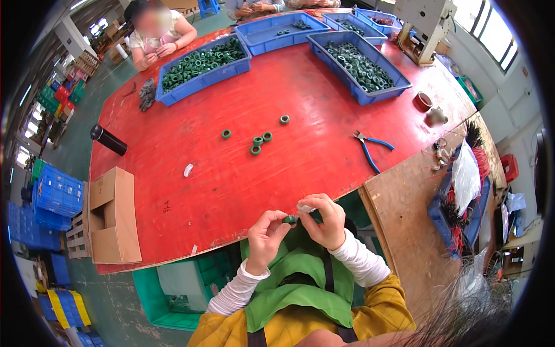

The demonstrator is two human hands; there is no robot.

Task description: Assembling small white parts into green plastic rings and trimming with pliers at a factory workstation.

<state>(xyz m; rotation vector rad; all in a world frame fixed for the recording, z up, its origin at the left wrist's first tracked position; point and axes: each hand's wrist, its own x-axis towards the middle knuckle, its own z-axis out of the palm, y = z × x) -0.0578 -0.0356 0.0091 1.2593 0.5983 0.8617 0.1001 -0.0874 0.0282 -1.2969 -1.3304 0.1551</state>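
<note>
Near the table's front edge, above my green apron, my left hand (pixel 266 238) pinches a small green ring (pixel 291 220) between thumb and fingertips. Close beside it, my right hand (pixel 325 222) is closed with a small whitish piece (pixel 304 208) at its fingertips; its exact kind is too small to make out. Further in on the red table (pixel 231 191) lie several loose green rings (pixel 257 140), some touching each other. A small white scrap (pixel 188 169) lies to their left. Blue-handled cutting pliers (pixel 370 149) rest to their right with jaws spread.
Blue trays of green rings (pixel 202 62) (pixel 364 65) stand at the back. A dark bottle (pixel 108 140) and an open cardboard box (pixel 115 217) are at the left. Grey gloves (pixel 147 94) lie by a co-worker (pixel 156 34). A tape roll (pixel 423 102) and a wire-filled bin (pixel 457 202) are right.
</note>
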